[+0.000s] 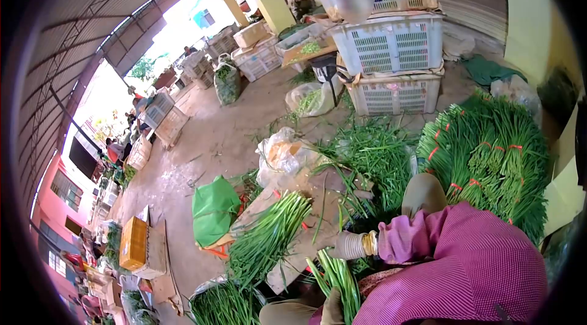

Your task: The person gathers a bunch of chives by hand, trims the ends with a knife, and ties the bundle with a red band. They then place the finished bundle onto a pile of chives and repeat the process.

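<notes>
My gloved left hand [332, 308], low in the head view, is closed round a small bunch of garlic chives [340, 282] with pale, cut stem ends. Above it my right hand [343, 247], with a pale ribbed band and a yellowish ring at the wrist, reaches over a low wooden board [324, 193]; its fingers cannot be made out. On the board beside that hand lies a larger loose pile of chives [269, 236]. Loose green leaves [373, 151] are heaped past the board. A crumpled clear plastic bag [284, 157] sits at the board's far end.
Bundles tied with red bands [489, 160] are stacked at the right. Green bag [215, 210] lies left of the board, and more greens [225, 303] fill a bag below. White crates [388, 44] are stacked behind. A foam box [143, 245] stands left; people sit farther away.
</notes>
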The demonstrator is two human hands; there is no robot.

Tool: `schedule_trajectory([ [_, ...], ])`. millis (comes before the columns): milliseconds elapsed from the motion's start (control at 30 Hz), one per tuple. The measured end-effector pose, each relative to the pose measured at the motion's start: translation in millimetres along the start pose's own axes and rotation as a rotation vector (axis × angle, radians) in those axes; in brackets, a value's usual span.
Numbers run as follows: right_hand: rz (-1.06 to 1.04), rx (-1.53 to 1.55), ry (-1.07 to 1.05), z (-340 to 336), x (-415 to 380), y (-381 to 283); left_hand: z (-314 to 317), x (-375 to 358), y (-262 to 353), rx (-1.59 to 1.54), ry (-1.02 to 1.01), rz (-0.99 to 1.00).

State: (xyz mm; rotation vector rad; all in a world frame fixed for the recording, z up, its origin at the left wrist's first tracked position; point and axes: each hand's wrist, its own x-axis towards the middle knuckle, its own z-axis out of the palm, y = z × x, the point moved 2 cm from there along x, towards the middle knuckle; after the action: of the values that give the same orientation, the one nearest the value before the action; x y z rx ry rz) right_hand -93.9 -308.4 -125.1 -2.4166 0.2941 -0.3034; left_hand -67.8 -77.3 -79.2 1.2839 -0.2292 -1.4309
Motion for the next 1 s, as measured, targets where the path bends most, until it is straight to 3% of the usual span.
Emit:
schedule_trajectory([
  [100, 0.019, -0.030, -0.063, 9.2, -1.8, 10.0, 0.9, -5.0, 1.1, 0.078, 0.016, 0.073],
  [133, -0.002, 0.220, 0.067, -14.1, -7.9, -10.7, 4.2, -7.1, 7.4, 0.084, 0.013, 0.104],
  [167, -0.132, 0.188, -0.026, 19.6, 3.9, 23.6, 5.6, -4.2, 16.3, -0.166, -0.035, -0.060],
  [200, -0.228, 0.362, 0.029, 20.6, 10.9, 18.9, -21.0, 12.4, -9.7, 0.040, -0.045, 0.095],
  [233, -0.033, 0.819, 0.019, -25.6, -9.3, -22.5, 21.1, -6.9, 39.3, 0.071, -0.058, 0.089],
  [267, -0.128, 0.295, -0.070, -70.8, -8.3, -45.2, 67.1, -39.7, 73.4, -0.126, -0.184, 0.003],
  [300, -0.226, 0.118, 0.123, -66.4, -4.6, -34.3, 35.5, -23.7, 40.5, -0.219, -0.054, -0.041],
  [333, 0.078, 0.870, 0.052, -77.9, -12.0, -31.1, 16.5, -26.4, 32.6, 0.180, -0.056, 0.265],
  [367, -0.297, 1.561, -0.368, -48.2, 2.0, 51.6, 7.0, -16.2, 15.3, 0.037, -0.066, 0.150],
  [433, 0.231, 0.266, 0.357, -111.9, -4.9, -34.1, 6.1, -12.3, 11.9, -0.068, -0.029, 0.075],
  [533, 0.122, -0.095, 0.122, -121.3, -3.2, -60.7, 6.1, -8.3, 8.0, -0.221, 0.025, -0.028],
  [600, -0.152, -0.321, 0.049, -102.9, -4.3, -71.4, 5.5, -5.9, 4.1, -0.300, 0.056, -0.066],
  [633, 0.091, -0.233, -0.156, -98.0, -6.4, -74.7, 4.1, -4.9, 2.5, -0.299, 0.065, -0.068],
  [667, 0.092, -0.231, -0.158, -89.8, -7.4, -70.4, 4.0, -5.2, 2.9, -0.300, 0.067, -0.070],
  [733, -0.068, -0.569, 0.077, -75.4, -7.2, -67.5, 3.3, -7.2, 6.7, -0.142, 0.106, 0.004],
  [767, -0.081, -0.613, -0.031, -78.1, -8.1, -71.1, -0.7, -4.8, 7.1, 0.121, 0.063, 0.119],
  [800, -0.068, -0.583, -0.087, -75.9, -4.2, -73.4, 5.2, -8.3, 7.5, -0.075, 0.114, 0.033],
  [833, -0.263, -0.414, 0.108, -73.8, -8.1, -70.5, 6.0, -9.2, 4.1, -0.125, 0.090, 0.017],
  [867, -0.149, -0.417, -0.097, -90.4, -14.0, -84.3, 12.5, -10.6, 16.5, 0.089, 0.178, 0.117],
  [900, -0.274, -0.370, 0.030, -51.2, -11.0, -37.3, 5.3, 0.6, 8.9, 0.257, 0.161, 0.292],
  [933, -0.187, -0.300, -0.151, -54.3, -14.0, -40.7, 20.7, -6.4, 17.5, 0.149, 0.204, 0.213],
  [967, -0.259, -0.333, -0.145, -62.6, -19.4, -43.6, 23.4, -11.5, 18.7, 0.243, 0.184, 0.250],
  [1000, -0.081, -0.273, -0.405, -52.2, -13.1, -32.2, -0.2, 1.2, -7.7, 0.210, 0.143, 0.175],
])
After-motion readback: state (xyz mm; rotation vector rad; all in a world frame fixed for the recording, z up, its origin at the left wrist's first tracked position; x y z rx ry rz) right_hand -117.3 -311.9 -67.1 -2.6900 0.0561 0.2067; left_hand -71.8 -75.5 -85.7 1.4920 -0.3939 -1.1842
